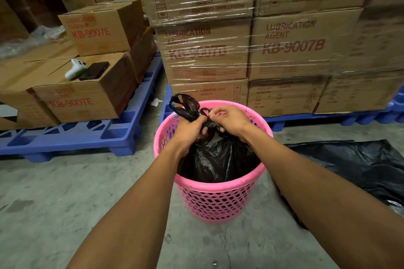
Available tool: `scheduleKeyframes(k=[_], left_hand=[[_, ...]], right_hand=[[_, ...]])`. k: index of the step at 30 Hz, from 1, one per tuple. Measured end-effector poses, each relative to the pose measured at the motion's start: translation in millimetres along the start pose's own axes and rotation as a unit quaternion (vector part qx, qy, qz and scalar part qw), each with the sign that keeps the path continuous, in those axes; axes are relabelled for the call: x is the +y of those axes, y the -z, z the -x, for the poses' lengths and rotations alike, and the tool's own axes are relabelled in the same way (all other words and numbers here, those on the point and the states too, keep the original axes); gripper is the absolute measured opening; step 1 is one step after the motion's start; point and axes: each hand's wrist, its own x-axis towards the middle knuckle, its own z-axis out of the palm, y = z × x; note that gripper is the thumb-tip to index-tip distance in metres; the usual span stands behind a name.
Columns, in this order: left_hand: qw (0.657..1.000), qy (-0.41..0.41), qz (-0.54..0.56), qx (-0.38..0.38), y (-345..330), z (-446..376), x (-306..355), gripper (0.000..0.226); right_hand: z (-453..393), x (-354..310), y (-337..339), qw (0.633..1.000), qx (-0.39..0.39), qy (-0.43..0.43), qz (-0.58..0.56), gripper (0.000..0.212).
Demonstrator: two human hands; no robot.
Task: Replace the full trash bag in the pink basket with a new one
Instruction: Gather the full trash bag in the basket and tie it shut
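I am looking down on the pink basket (215,194), which stands on the concrete floor (65,203) at the centre of the frame. The full trash bag (218,159), black and crinkled, sits inside it, its body below the rim and its gathered top drawn up above the far side of the rim.

My left hand (190,129) is closed around the bunched neck of the bag, its grip pressed tight on the plastic. One of the bag's handle loops (183,105) sticks up and to the left of that fist. My right hand (229,119) sits just beside the left, fingertips (213,113) pinching a thin black strand at the top of the same neck; that grip is a pinch on the bag, not spread. Both forearms reach in from the lower edge of the frame and meet over the basket.

At the right of the frame a second sheet of black plastic (358,164) lies flat on the floor, near the basket but apart from it.

Behind the basket, a blue pallet (328,119) carries shrink-wrapped cartons (290,50) printed "LUBRICATION AGENT KB-9007B". At the left another blue pallet (72,135) holds brown boxes (83,102) marked "KB-9007E". On top of one box in the left middle of the frame lie a white handheld device (75,69) and a dark phone (95,70), touching each other.
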Motion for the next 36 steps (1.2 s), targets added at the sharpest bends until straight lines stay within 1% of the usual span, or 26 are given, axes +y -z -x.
scheduleKeyframes(k=[1,2,3,5,7,9,10,13,15,17,20,22,25,27,28,29,31,32,34,36], left_hand=[[1.000,0.001,-0.010,0.012,1,-2,0,0.025],[1.000,0.006,-0.015,0.021,2,-4,1,0.025],[0.999,0.014,-0.019,0.027,4,-6,1,0.023],[0.999,0.027,-0.036,0.031,7,-10,1,0.021],[0.996,0.024,-0.073,0.047,7,-11,1,0.017],[0.991,-0.001,-0.119,0.057,3,-11,1,0.010],[0.989,-0.016,-0.138,0.058,2,-12,1,0.014],[0.986,-0.035,-0.155,0.043,1,-12,6,0.024],[0.986,-0.045,-0.158,0.031,2,-11,7,0.026],[0.986,-0.045,-0.157,0.030,3,-10,10,0.030],[0.992,-0.024,-0.120,0.032,2,-11,11,0.032],[0.994,-0.005,-0.097,0.040,2,-12,12,0.032],[0.998,0.031,-0.031,0.039,5,-13,12,0.030],[0.998,0.049,0.008,0.041,5,-12,13,0.029],[0.998,0.050,0.016,0.039,6,-14,12,0.027],[0.998,0.048,0.017,0.034,7,-15,12,0.024],[0.999,0.047,0.012,0.017,9,-13,13,0.017],[0.998,0.052,0.017,0.005,8,-11,14,0.013],[0.997,0.072,0.031,-0.012,8,-12,14,0.010],[0.995,0.087,0.037,-0.024,6,-11,15,0.015]], right_hand=[[1,0,1,0.999,-0.025,0.020,0.041,0.008],[4,-1,3,0.996,-0.047,0.028,0.069,0.016],[7,-3,6,0.994,-0.070,0.031,0.076,0.021],[11,-4,12,0.989,-0.115,0.037,0.085,0.024],[13,-4,14,0.980,-0.141,0.056,0.127,0.027],[12,-3,15,0.979,-0.128,0.065,0.143,0.023],[12,-3,15,0.983,-0.119,0.061,0.126,0.023],[10,0,15,0.990,-0.115,0.042,0.066,0.034],[7,4,16,0.989,-0.119,0.054,0.069,0.039],[8,4,14,0.988,-0.111,0.062,0.088,0.039],[10,2,10,0.987,-0.067,0.085,0.120,0.035],[11,1,10,0.982,-0.056,0.116,0.135,0.033],[12,2,8,0.975,-0.051,0.162,0.142,0.021],[13,6,6,0.966,-0.069,0.196,0.154,0.024],[14,7,6,0.964,-0.078,0.207,0.146,0.026],[14,8,5,0.967,-0.084,0.206,0.125,0.025],[19,5,4,0.978,-0.088,0.183,0.052,0.008],[22,1,4,0.983,-0.082,0.166,0.018,0.008],[27,-8,3,0.990,-0.060,0.111,-0.056,0.026],[25,-14,1,0.985,-0.034,0.053,-0.162,0.037]])
